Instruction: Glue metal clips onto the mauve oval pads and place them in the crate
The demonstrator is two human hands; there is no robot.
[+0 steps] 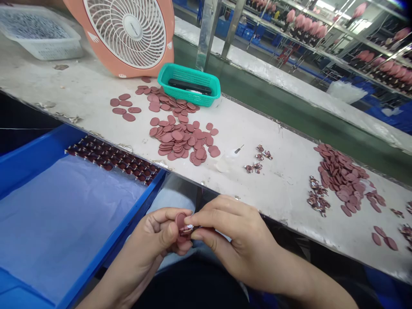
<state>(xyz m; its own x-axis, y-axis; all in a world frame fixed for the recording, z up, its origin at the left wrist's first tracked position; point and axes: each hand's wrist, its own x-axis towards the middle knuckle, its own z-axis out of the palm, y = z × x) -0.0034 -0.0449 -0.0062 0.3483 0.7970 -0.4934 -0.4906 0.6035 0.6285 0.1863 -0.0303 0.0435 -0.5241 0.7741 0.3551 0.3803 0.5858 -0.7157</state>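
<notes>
My left hand [157, 234] pinches a dull red oval disc [180, 219] between thumb and fingers, above my lap. Fingertips of my right hand [231, 236] are closed on a small brown-and-white part [187, 230] that lies against the disc; its exact shape is partly hidden by the fingers. Beyond the hands, a heap of similar oval discs [177, 136] covers the middle of the white worktable [231, 182]. Small clusters of brown-and-white parts [259, 158] lie to the right of that heap.
A blue tray [128, 219] at left holds rows of dark red pieces [112, 159] on a pale sheet. Behind the heap are a green basket [189, 77] with a black object and an orange fan [128, 34]. A white basket [58, 47] stands far left; another disc pile [341, 176] lies right.
</notes>
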